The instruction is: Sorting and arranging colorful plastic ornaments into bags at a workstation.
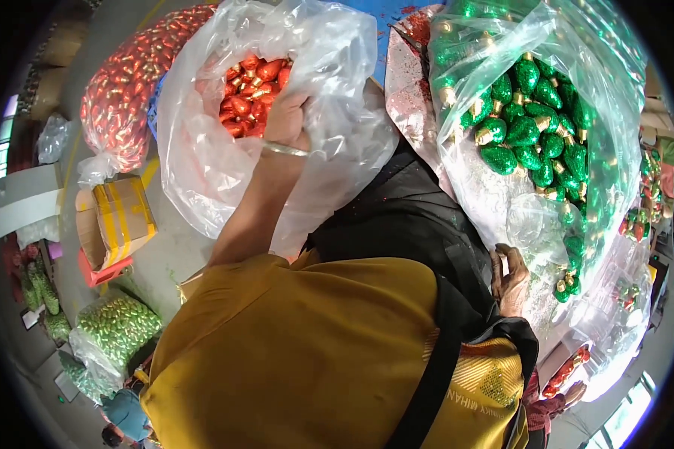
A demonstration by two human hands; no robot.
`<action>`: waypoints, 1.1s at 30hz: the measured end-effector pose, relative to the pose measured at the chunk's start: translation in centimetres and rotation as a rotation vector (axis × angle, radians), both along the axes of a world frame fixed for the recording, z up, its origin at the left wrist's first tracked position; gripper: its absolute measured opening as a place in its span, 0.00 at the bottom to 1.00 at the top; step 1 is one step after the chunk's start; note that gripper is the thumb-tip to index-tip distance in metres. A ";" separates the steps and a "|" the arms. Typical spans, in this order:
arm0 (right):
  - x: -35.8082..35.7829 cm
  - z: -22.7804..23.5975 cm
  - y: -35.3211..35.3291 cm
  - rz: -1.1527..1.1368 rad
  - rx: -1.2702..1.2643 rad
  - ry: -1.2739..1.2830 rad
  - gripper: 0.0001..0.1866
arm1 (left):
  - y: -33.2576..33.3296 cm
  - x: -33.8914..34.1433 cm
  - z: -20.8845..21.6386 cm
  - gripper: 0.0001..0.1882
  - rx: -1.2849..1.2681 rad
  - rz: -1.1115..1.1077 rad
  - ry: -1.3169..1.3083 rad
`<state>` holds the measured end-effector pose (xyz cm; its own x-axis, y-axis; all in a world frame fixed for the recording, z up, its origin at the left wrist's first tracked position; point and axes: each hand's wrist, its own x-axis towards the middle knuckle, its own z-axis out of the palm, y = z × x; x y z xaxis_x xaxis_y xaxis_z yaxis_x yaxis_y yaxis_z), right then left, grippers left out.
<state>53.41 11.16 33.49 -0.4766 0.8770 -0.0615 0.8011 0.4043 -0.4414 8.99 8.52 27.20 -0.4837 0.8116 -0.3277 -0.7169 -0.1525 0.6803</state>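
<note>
A large clear plastic bag (195, 176) on the left holds shiny red bulb-shaped ornaments (251, 97) with gold caps. My left hand (286, 123), with a bangle at the wrist, is closed on the bag's plastic at the right side of its mouth; some of its fingers are hidden. To the right, glittery green bulb-shaped ornaments (535, 127) lie in and spill from another clear bag (517, 213) on a table. My right hand (511, 280) rests at the near edge beside that bag, fingers bent and somewhat apart, with nothing visible in them.
A filled bag of red ornaments (138, 90) lies at the far left, above an open cardboard box (116, 224) with yellow tape. Lower left is a bag of green ornaments (120, 325). Another person's hand (575, 393) shows at the lower right, another person (127, 415) at the lower left.
</note>
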 end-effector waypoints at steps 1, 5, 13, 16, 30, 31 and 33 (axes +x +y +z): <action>0.3 -0.2 -0.1 0.005 0.005 0.005 0.08 | 0.6 0.6 0.2 0.14 0.005 0.005 0.005; 0.8 -0.7 -0.5 -0.004 0.003 -0.015 0.08 | 2.2 5.9 2.1 0.13 0.140 0.033 0.005; -0.7 -0.9 -1.0 0.032 -0.096 -0.014 0.07 | 4.6 4.8 -4.6 0.10 0.042 0.032 0.510; -0.2 -1.4 -1.1 0.013 -0.131 -0.042 0.07 | 3.8 4.9 -8.3 0.09 -0.125 -0.076 0.788; -1.3 -1.2 -1.7 0.024 -0.147 -0.073 0.09 | -3.4 -0.1 -23.5 0.27 -0.836 -0.967 2.061; -1.3 -0.8 -1.9 0.001 -0.144 -0.077 0.09 | -2.9 0.2 -21.9 0.24 -0.868 -1.039 1.976; -1.6 -2.0 -1.6 0.036 -0.168 -0.038 0.09 | -4.9 -0.9 -18.4 0.23 -0.994 -1.093 1.882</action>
